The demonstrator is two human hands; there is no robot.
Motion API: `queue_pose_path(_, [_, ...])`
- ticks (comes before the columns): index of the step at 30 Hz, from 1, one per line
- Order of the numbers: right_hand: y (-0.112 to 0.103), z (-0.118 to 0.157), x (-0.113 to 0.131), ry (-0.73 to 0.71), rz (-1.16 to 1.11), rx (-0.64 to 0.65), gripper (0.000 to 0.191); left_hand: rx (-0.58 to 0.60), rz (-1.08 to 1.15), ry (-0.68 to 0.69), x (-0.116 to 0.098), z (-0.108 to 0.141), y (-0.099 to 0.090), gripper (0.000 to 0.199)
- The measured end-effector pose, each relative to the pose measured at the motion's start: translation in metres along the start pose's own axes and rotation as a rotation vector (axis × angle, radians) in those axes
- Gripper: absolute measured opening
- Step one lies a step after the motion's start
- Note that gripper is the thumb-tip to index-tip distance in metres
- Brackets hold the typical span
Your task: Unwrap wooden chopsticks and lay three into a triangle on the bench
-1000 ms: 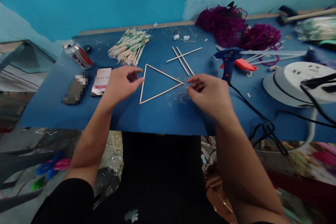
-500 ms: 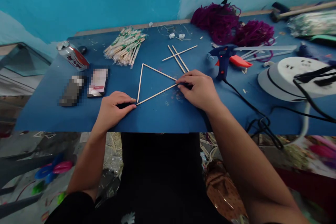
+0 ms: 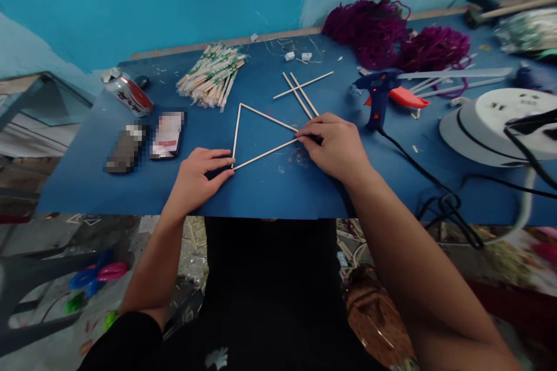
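Since half a second ago both hands have held their corners of the stick triangle (image 3: 261,136) flat on the table (image 3: 278,191): left hand (image 3: 198,177) pinching the near-left corner, right hand (image 3: 337,145) closed on the right corner, frame steadied in place.

Left of the stick triangle (image 3: 261,136), two flat objects (image 3: 145,142) are blurred out; the white reel (image 3: 500,127) runs off-frame.

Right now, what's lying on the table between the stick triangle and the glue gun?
In the head view, three loose sticks lie crossed on the blue table, between the stick triangle and the glue gun, just beyond the right hand.
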State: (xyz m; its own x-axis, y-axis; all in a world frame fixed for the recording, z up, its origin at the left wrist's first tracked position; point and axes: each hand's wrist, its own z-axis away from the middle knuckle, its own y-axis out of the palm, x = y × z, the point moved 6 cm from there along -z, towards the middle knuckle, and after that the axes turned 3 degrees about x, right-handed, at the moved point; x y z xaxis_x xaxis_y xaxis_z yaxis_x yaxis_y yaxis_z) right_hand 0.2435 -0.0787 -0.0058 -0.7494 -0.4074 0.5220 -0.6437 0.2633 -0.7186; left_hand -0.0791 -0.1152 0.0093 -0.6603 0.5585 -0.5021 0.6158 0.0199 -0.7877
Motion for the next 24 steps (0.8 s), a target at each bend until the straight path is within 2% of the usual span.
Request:
queue_pose_path(12, [-0.0015, -0.0006, -0.0002, 0.013, -0.013, 0.009, 0.025, -0.024, 0.04, -0.024, 0.0011, -0.0015, 0.0007, 0.017])
queue_pose_path(19, [-0.0039, 0.0012, -0.0064, 0.144, -0.029, -0.004, 0.026, -0.047, 0.024, -0.016, 0.0016, -0.0002, 0.0013, 0.016])
queue_pose_path(24, [-0.0047, 0.0024, -0.0077, 0.15, -0.012, -0.007, 0.022, -0.057, -0.03, -0.04, 0.0042, 0.0004, -0.0002, 0.019])
